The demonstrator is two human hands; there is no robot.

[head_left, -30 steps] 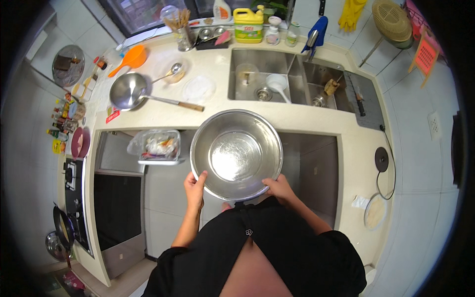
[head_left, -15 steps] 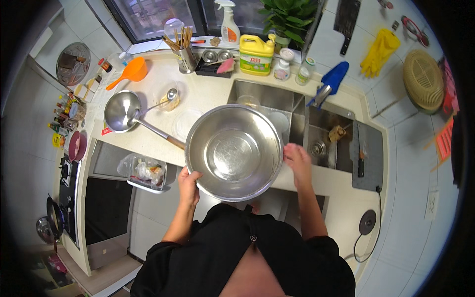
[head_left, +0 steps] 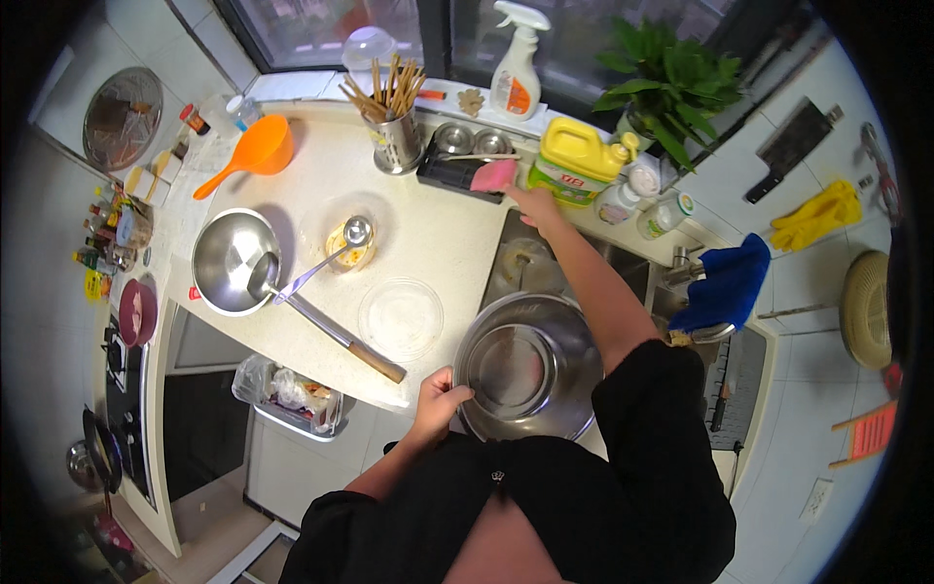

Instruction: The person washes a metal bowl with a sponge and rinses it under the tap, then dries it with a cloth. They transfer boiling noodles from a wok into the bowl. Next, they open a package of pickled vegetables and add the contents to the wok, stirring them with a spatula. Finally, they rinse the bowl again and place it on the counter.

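Meanwhile the left hand (head_left: 440,401) gripped the bowl (head_left: 528,367) rim, fingers curled over it, at the sink's (head_left: 530,263) near edge; beyond the sink, the right hand (head_left: 534,203) reached, fingers extended, touching the sponge (head_left: 493,176).

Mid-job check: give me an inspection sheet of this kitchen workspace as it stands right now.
Surface: pale counter, crowded.
Job's things: steel bowl at the counter edge by the sink; pink sponge in a dark tray.
Clutter: wok with ladle, glass bowl, orange scoop, chopstick holder, yellow jug, spray bottle.
Hands: left hand grips the bowl rim; right hand reaches beside the sponge, contact unclear.
Cables: nothing seen.
Surroundings: window, plant, blue cloth, yellow gloves.
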